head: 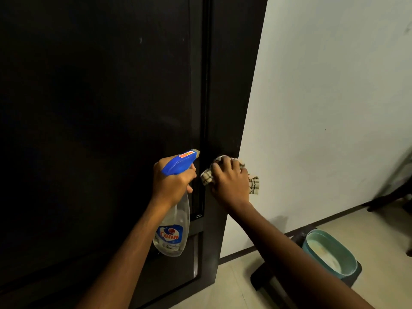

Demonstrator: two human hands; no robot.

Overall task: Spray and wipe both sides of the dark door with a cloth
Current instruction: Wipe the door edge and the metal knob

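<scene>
While left hand point(172, 179) grips clear plastic spray bottle with blue trigger head point(172, 224) at centre frame, nozzle toward panel, judged ready for next spray, right hand point(230, 181) just beside it bunches beige checked cloth point(254, 186) against dark strip right of vertical gap; door edge or frame, cannot tell. Dark brown wooden door point(100, 130) fills left and centre: matt, few pale specks upper centre, no wet sheen discernible.
</scene>
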